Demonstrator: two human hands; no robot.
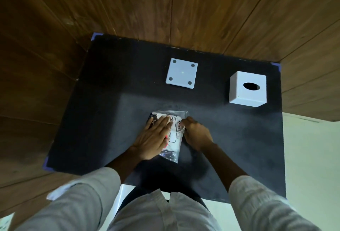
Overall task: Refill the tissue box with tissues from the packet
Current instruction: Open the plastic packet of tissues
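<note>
Step in hand, by judgement: opening the tissue packet (pixel 170 131), the refill itself not yet begun

Tissue packet: clear plastic wrap with a printed label, lying flat on the black tabletop (pixel 110 102) near its 6 o'clock edge, directly before the person

Left hand (pixel 153 135): laid flat on the packet's 9 o'clock half, fingers straight and spread, pressing it down; grip apart, nothing clasped

Right hand (pixel 196 132): at the packet's 3 o'clock edge, fingers curled together on the loose plastic there; grip appeared pinched on the wrap, though whether the film was already torn could not be told

Tissue box (pixel 248 89): white cube, oval opening on top showing dark, at 1 o'clock of the packet, well apart, apparently empty

Base plate (pixel 182 73): white square with four round feet facing up, at 12 o'clock of the packet, well apart from the box; judged to be the box's detached bottom

Next move called for: tearing the wrap open while the flat hand held the packet steady, then drawing the stack out whole

Obstructions: none lay between packet and box; the thin plastic was likely to stretch or slip rather than tear cleanly
</note>
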